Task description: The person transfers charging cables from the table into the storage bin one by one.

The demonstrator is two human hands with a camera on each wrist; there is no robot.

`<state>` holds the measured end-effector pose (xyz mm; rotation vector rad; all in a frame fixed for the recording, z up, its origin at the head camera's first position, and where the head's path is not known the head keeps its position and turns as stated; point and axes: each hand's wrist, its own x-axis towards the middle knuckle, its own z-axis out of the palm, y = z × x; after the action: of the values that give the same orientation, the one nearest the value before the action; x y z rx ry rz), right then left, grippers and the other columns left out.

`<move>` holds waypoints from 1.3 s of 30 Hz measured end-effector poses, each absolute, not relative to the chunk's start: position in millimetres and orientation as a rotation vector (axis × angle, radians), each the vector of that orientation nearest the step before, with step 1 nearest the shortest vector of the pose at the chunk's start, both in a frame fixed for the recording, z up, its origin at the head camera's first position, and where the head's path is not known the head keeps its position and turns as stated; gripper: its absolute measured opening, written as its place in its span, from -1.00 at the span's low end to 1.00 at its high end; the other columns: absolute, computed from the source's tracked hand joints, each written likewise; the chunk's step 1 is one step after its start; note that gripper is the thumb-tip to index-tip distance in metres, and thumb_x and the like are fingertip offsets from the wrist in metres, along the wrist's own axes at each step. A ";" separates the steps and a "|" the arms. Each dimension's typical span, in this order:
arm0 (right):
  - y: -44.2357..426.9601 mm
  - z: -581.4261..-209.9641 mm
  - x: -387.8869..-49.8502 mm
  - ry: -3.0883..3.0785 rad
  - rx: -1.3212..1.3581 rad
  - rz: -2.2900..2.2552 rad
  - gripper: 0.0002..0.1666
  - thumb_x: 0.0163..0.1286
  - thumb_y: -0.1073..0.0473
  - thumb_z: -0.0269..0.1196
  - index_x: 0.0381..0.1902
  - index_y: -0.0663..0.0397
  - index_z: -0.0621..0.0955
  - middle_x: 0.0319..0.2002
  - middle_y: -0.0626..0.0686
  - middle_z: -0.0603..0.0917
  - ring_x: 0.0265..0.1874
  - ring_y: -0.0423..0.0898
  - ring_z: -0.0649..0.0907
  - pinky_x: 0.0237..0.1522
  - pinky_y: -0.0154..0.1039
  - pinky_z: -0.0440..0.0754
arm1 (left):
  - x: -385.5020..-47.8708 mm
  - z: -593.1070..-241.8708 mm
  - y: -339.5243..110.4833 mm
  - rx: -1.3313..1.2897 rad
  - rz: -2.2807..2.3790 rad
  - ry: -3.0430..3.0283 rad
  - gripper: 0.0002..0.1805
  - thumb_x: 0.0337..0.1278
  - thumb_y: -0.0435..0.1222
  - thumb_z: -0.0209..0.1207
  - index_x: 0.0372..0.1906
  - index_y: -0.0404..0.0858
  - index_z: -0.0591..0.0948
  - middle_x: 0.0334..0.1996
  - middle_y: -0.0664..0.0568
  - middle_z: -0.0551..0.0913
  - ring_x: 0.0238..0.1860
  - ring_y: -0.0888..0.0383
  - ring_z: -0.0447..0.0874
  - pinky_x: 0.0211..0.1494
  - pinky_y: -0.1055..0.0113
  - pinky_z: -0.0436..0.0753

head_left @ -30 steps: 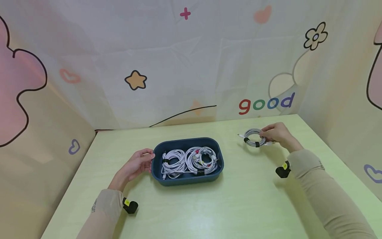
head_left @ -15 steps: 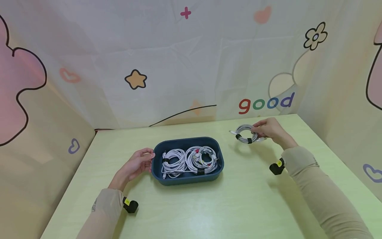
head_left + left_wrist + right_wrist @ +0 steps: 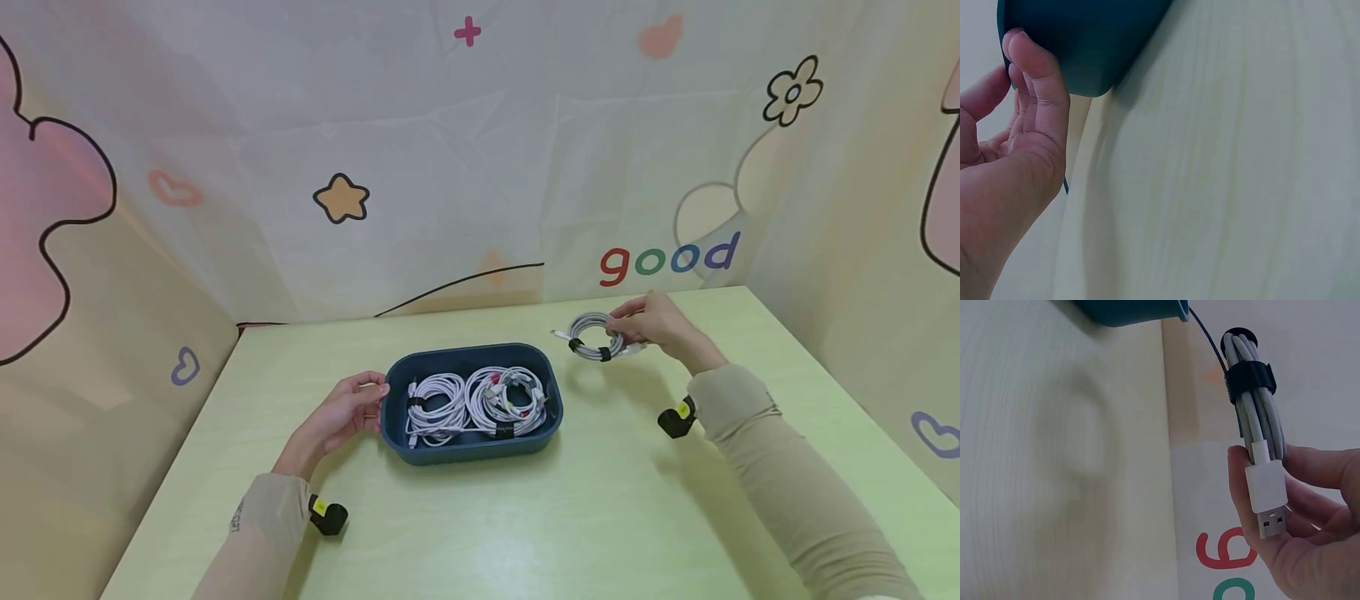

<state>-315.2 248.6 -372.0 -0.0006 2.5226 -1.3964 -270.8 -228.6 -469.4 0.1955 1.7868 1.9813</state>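
Observation:
Above the right part of the table, a coiled grey USB cable with black straps hangs pinched between the thumb and fingers of my right hand. Its white plug with a metal USB end points toward the palm in the right wrist view. My left hand grips the left end of a dark blue bin, thumb at the rim and fingers against the outer wall. Inside the bin lie two white cable coils side by side: a strapped left coil and a right coil with red and yellow connector bits.
The bin stands on a pale green table. A printed curtain rises behind the table's back edge, with more curtain at both sides. Black wrist cameras sit at the left cuff and the right cuff.
My right hand has moved left with the coiled USB cable, nearer the bin, and slightly upward at first. The left hand and the bin have stayed in place.

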 end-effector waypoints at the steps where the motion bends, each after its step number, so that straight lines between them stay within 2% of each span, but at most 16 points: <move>1: 245.8 -372.3 -315.7 2.522 -0.004 -1.398 -0.54 0.35 0.22 0.25 0.11 0.42 0.51 -0.46 -0.04 0.69 -0.53 -0.25 0.66 -0.41 -0.41 0.64 | -270.8 -469.3 -228.7 0.194 1.983 1.786 -0.85 0.41 -0.27 0.02 -0.06 -0.21 0.35 -0.56 0.13 0.60 -0.59 0.21 0.58 -0.47 0.38 0.62; 25: 184.3 -374.3 -315.4 2.455 -0.094 -1.407 -0.61 0.34 0.20 0.27 0.06 0.30 0.57 -0.38 0.03 0.70 -0.50 -0.18 0.66 -0.39 -0.40 0.64 | -272.3 -470.3 -229.7 0.185 1.964 1.800 -0.85 0.43 -0.27 0.00 -0.06 -0.23 0.35 -0.55 0.13 0.61 -0.58 0.21 0.59 -0.45 0.38 0.63; 33: 163.4 -374.4 -313.3 2.446 -0.154 -1.415 -0.60 0.33 0.18 0.28 0.05 0.31 0.58 -0.26 0.12 0.69 -0.49 -0.19 0.65 -0.39 -0.40 0.64 | -271.8 -468.3 -229.4 0.186 1.973 1.794 -0.87 0.43 -0.27 0.00 -0.07 -0.22 0.35 -0.54 0.11 0.63 -0.58 0.20 0.60 -0.46 0.38 0.62; 39: 147.7 -376.9 -312.2 2.423 -0.173 -1.448 -0.62 0.31 0.19 0.30 0.02 0.31 0.60 -0.28 0.11 0.69 -0.52 -0.20 0.66 -0.42 -0.40 0.64 | -271.1 -467.4 -229.4 0.188 1.970 1.787 -0.85 0.42 -0.27 0.02 -0.07 -0.23 0.35 -0.53 0.10 0.62 -0.57 0.20 0.60 -0.45 0.38 0.63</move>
<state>-312.2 147.7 -376.9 -0.1734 2.4234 -1.4485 -271.1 -229.4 -467.4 0.1878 1.7871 1.9697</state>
